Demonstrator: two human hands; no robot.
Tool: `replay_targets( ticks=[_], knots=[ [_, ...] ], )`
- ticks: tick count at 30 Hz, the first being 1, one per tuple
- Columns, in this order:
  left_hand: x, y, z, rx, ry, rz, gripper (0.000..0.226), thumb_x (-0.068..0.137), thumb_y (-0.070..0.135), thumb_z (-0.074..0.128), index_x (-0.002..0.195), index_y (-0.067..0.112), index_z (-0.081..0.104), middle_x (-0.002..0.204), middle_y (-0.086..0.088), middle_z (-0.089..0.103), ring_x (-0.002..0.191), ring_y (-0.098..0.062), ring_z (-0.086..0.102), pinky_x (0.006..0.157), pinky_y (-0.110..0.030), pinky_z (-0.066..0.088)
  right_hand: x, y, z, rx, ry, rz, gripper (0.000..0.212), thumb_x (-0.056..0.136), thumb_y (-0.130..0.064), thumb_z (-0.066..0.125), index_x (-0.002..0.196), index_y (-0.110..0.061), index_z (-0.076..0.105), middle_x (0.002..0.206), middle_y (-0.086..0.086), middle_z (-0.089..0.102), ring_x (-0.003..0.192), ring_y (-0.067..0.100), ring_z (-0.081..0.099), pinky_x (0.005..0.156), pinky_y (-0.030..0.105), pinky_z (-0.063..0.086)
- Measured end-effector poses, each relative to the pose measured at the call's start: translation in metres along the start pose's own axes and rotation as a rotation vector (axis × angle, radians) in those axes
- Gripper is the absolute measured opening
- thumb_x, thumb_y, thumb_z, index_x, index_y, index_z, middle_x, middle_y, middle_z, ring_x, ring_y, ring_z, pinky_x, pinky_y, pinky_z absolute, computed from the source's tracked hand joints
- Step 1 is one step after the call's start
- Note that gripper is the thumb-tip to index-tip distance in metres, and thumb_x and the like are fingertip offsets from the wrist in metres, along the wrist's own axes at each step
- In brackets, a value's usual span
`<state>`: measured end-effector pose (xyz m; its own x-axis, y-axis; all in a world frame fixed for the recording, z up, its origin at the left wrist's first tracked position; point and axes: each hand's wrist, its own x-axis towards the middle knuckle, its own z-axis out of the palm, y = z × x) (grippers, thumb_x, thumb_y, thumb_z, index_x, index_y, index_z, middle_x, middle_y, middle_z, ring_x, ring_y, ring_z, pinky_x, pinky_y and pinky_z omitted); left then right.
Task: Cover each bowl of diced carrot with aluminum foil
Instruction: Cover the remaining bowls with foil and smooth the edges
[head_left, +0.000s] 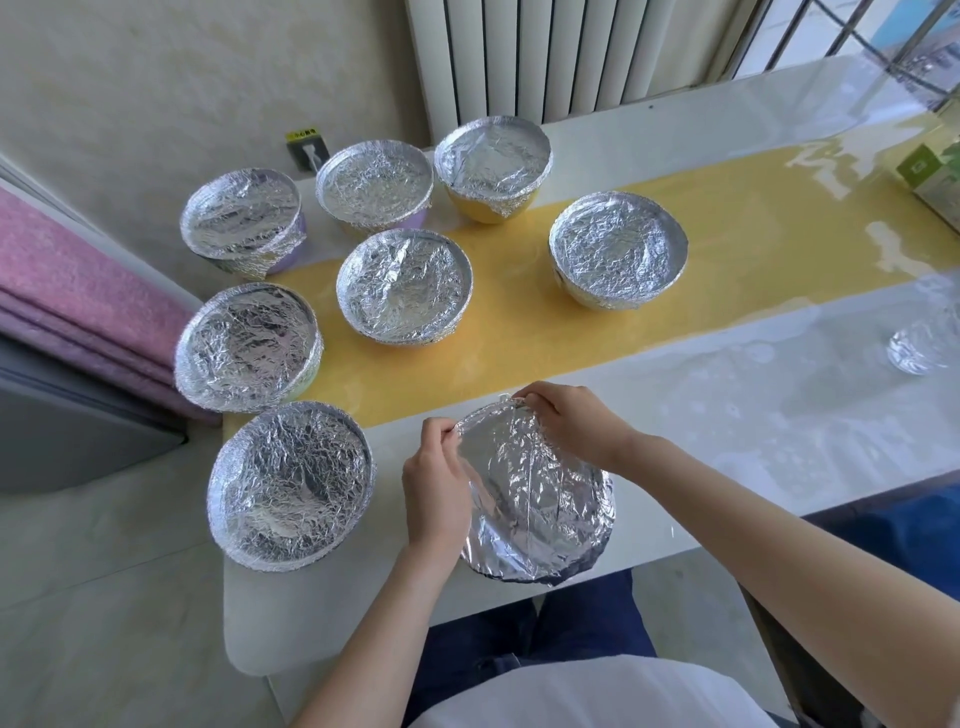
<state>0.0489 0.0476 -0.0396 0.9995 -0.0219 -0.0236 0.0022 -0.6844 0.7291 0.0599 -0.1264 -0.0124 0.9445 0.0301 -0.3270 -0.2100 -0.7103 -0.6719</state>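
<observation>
aluminum foil sheet (535, 499), crinkled and shiny, is lying draped over the bowl (601, 546) nearest the person, hiding its contents and leaving only a dark sliver of the bowl showing at the lower right. this bowl is sitting near the front edge of the white glossy table (727, 415), on the white part just in front of the yellow runner (519, 332). the left hand (436, 483) is curling its fingers and pinching the foil's upper left edge, with the palm lying against the side of the bowl. the right hand (566, 426) is reaching over the far rim, its fingertips pinching the foil's top edge. seven more foil-wrapped bowls (404, 286) are standing on the left half of the table, each with its foil folded down around the rim: one is sitting just left of the left hand, the others are spreading back toward the wall, and the far one is showing a yellow side below its foil. a crumpled foil ball (914, 345) is lying well apart at the right. a green and white box (930, 176) is standing at the far right edge. a white radiator (545, 57) is standing behind the table, and folded pink fabric (78, 280) is lying at the left.
</observation>
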Motion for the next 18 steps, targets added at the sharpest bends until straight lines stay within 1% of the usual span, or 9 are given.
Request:
replay_targets(
  ticks=[2,4,5,7,11,13,15,16,18],
  knots=[
    [-0.003,0.001,0.0,-0.006,-0.001,-0.05,0.017,0.099,0.009,0.039,0.103,0.004,0.055,0.063,0.002,0.054,0.052,-0.013,0.045,0.046,-0.021,0.028,0.002,0.003,0.003,-0.009,0.0,0.013,0.031,0.102,-0.02,0.036,0.122,-0.009,0.058,0.103,0.013,0.067,0.087,0.026,0.057,0.067,0.027,0.031],
    [-0.005,0.005,-0.001,-0.018,-0.031,-0.097,0.021,0.1,0.01,0.035,0.114,0.007,0.051,0.088,-0.006,0.064,0.077,-0.021,0.059,0.057,-0.022,0.034,0.003,0.002,0.006,-0.025,-0.016,0.007,0.032,0.102,-0.02,0.035,0.123,-0.01,0.057,0.104,0.014,0.067,0.093,0.028,0.059,0.07,0.026,0.034],
    [-0.006,0.006,-0.003,-0.014,-0.06,-0.12,0.023,0.1,0.01,0.033,0.118,0.009,0.048,0.099,-0.009,0.064,0.087,-0.024,0.059,0.065,-0.025,0.036,0.002,0.0,0.006,-0.032,-0.018,0.002,0.033,0.102,-0.019,0.035,0.125,-0.01,0.056,0.103,0.015,0.067,0.093,0.028,0.06,0.072,0.026,0.034],
    [-0.006,0.008,-0.007,0.046,-0.118,-0.141,0.026,0.1,0.012,0.031,0.122,0.014,0.044,0.105,-0.011,0.064,0.086,-0.024,0.056,0.068,-0.029,0.036,0.0,-0.002,0.005,-0.036,0.016,-0.013,0.033,0.102,-0.019,0.035,0.126,-0.01,0.056,0.101,0.017,0.068,0.093,0.029,0.061,0.076,0.025,0.037],
    [0.004,0.008,-0.01,0.108,-0.167,-0.084,0.03,0.098,0.013,0.037,0.126,0.017,0.046,0.127,-0.001,0.057,0.107,-0.022,0.056,0.08,-0.027,0.039,0.0,0.001,0.009,-0.063,0.107,-0.036,0.03,0.101,-0.021,0.04,0.12,-0.012,0.061,0.096,0.011,0.07,0.089,0.028,0.063,0.074,0.028,0.04],
    [0.012,0.01,-0.007,0.039,-0.208,-0.049,0.031,0.098,0.016,0.039,0.128,0.017,0.049,0.125,-0.001,0.058,0.107,-0.021,0.056,0.082,-0.023,0.038,0.0,0.003,0.012,-0.074,0.099,-0.031,0.029,0.1,-0.021,0.041,0.118,-0.012,0.062,0.087,0.009,0.069,0.082,0.027,0.061,0.069,0.027,0.037],
    [0.019,0.011,0.0,-0.025,-0.26,-0.015,0.03,0.099,0.018,0.041,0.125,0.017,0.055,0.115,-0.004,0.065,0.101,-0.023,0.06,0.081,-0.024,0.043,0.0,0.004,0.013,-0.063,0.089,-0.023,0.028,0.1,-0.02,0.041,0.114,-0.01,0.063,0.069,0.003,0.06,0.068,0.024,0.056,0.068,0.029,0.042],
    [0.022,0.011,0.002,-0.032,-0.28,-0.001,0.028,0.099,0.018,0.041,0.121,0.017,0.058,0.104,-0.006,0.068,0.093,-0.024,0.062,0.073,-0.022,0.045,0.0,0.005,0.014,-0.061,0.085,-0.022,0.027,0.1,-0.02,0.041,0.111,-0.01,0.064,0.062,0.0,0.055,0.062,0.023,0.054,0.068,0.032,0.046],
    [0.025,0.01,0.006,-0.015,-0.281,0.025,0.025,0.098,0.016,0.043,0.113,0.016,0.063,0.085,-0.008,0.069,0.071,-0.022,0.059,0.056,-0.012,0.036,0.001,0.006,0.014,-0.094,0.069,-0.028,0.027,0.101,-0.021,0.039,0.103,-0.009,0.063,0.059,0.001,0.055,0.059,0.026,0.054,0.066,0.037,0.048]
  ],
)
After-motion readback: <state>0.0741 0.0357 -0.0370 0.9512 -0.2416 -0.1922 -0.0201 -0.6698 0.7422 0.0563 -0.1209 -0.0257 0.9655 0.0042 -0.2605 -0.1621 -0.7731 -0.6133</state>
